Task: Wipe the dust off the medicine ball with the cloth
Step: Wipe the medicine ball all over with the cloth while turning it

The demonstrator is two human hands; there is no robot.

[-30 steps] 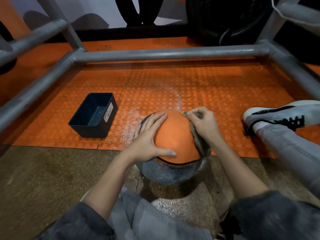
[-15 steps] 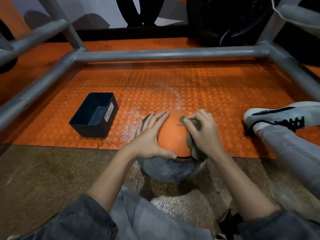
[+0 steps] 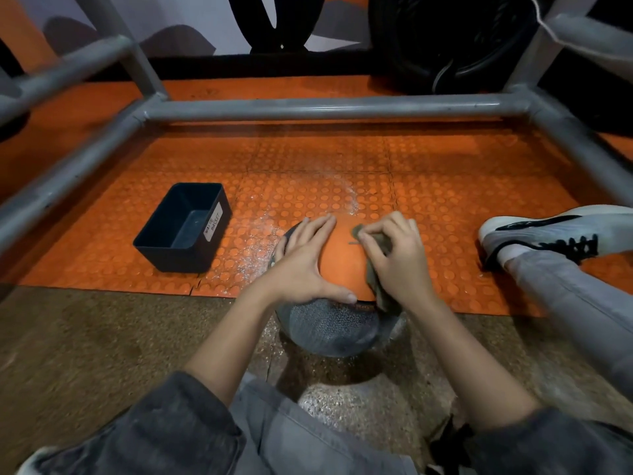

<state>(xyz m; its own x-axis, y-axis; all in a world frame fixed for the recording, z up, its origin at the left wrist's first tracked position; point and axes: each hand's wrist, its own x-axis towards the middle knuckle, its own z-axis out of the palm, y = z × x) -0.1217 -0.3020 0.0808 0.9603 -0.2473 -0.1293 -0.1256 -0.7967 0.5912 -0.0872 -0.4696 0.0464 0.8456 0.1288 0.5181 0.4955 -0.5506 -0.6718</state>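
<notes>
floor: you have an orange studded mat far, speckled concrete near | grey pipe frame ahead of you | far right: possibly a tyre

We look down on a brown speckled floor that gives way to an orange studded mat laid in square tiles. A medicine ball sits across the mat's near edge, its grey textured lower half over the bare floor. To its left on the mat stands an open black bin labelled "WASTE BASKET". White dust speckles the tiles between bin and ball. At right, a white-and-black sneaker rests on the mat.
</notes>
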